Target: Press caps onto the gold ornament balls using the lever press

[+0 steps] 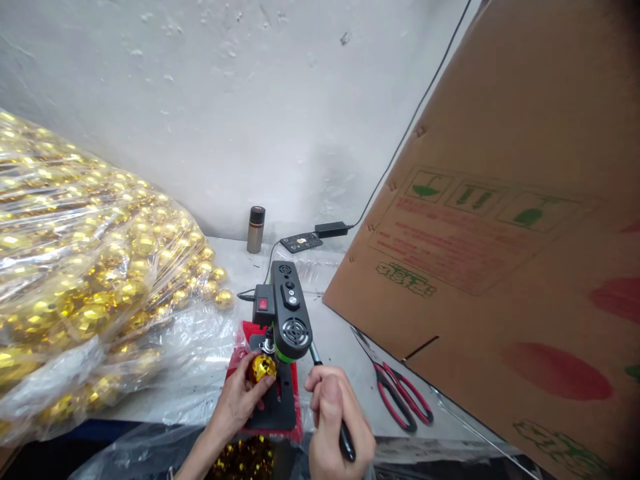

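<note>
My left hand (243, 398) holds a shiny gold faceted ball (263, 368) between thumb and fingers, close to the lower front part of a small black drill press (293, 310). The ball is over the machine's black base plate (273, 417), which rests on a red sheet (299, 427). On the right side, my right hand (340, 423) is wrapped round the black-ended lever (347, 445) of the machine. A black box with a red switch (263, 305) is fixed at the machine's left. The exact contact between ball and machine is hidden.
A large clear bag of gold balls (115, 267) fills the left. Red-handled scissors (400, 393) lie beside a big cardboard box (480, 267) at right. Behind stand a bottle (255, 230), a dark patterned pad (301, 242) and a power adapter (331, 230). More gold balls (245, 460) are below.
</note>
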A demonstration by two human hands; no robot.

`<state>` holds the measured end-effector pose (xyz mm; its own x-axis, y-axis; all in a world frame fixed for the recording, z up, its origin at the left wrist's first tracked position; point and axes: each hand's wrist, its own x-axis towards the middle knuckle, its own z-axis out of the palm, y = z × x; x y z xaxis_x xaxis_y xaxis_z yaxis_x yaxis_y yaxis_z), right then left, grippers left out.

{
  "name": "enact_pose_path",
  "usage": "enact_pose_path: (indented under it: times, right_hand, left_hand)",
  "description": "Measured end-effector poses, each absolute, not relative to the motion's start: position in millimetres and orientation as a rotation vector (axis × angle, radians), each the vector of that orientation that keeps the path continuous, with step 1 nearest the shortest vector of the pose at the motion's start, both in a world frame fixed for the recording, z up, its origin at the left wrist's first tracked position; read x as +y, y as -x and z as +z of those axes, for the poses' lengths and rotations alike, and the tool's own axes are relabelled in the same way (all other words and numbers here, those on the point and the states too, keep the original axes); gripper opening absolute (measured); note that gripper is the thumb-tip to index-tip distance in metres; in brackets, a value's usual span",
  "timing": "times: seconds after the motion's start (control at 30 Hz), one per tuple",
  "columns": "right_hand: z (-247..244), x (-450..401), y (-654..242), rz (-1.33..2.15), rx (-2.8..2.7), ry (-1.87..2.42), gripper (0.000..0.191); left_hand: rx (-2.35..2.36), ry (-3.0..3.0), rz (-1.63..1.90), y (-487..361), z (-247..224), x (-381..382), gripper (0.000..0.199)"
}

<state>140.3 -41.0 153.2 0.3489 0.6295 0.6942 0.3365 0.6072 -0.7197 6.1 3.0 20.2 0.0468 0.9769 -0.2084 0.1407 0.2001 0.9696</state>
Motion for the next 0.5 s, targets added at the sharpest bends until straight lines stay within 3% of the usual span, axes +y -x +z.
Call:
enact_pose_path:
  times: [0.23,0.5]
  right_hand:
    - [157.3,-49.8,-125.0,0.321,-1.056,1.053,0.042]
    - [162.5,-49.1,-122.6,0.254,-1.063,1.032,0.044]
  left_hand:
    - [1.412,-1.473,0.983,-4.4,26.1,0.6,0.061]
    - [1.417,-1.512,0.966,1.5,19.4,-7.1,0.06]
